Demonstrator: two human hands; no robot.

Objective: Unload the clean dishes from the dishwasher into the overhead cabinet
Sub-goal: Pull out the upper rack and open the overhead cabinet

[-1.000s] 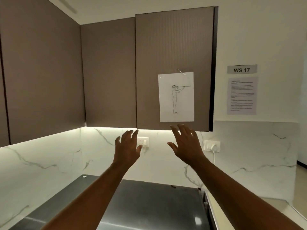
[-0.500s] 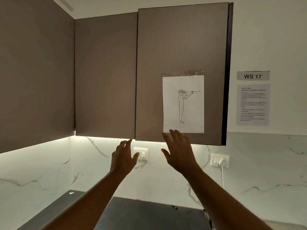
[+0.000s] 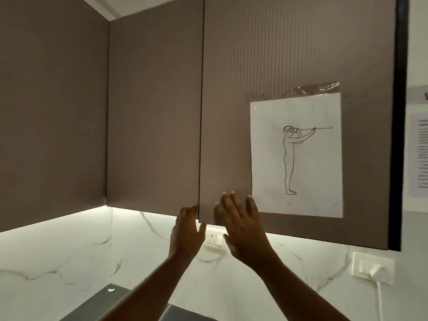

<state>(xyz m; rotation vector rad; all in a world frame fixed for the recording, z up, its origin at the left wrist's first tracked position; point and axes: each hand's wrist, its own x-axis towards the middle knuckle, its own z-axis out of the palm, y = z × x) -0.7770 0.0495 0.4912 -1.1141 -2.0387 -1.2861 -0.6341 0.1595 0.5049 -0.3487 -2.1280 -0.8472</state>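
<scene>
The overhead cabinet's ribbed brown door is closed and fills the upper middle of the head view. My left hand is raised to the door's lower left corner, fingertips at its side edge and thumb just under its bottom edge. My right hand lies flat against the lower face of the door with fingers spread. Neither hand holds anything. No dishes and no dishwasher are in view.
A paper sheet with a line drawing is taped on the door. More closed brown cabinets run to the left. Below are a marble backsplash with a wall socket, a plugged-in socket and a dark countertop.
Both hands have risen from below the cabinet up to the door's lower left corner. The view has moved closer and tilted upward.
</scene>
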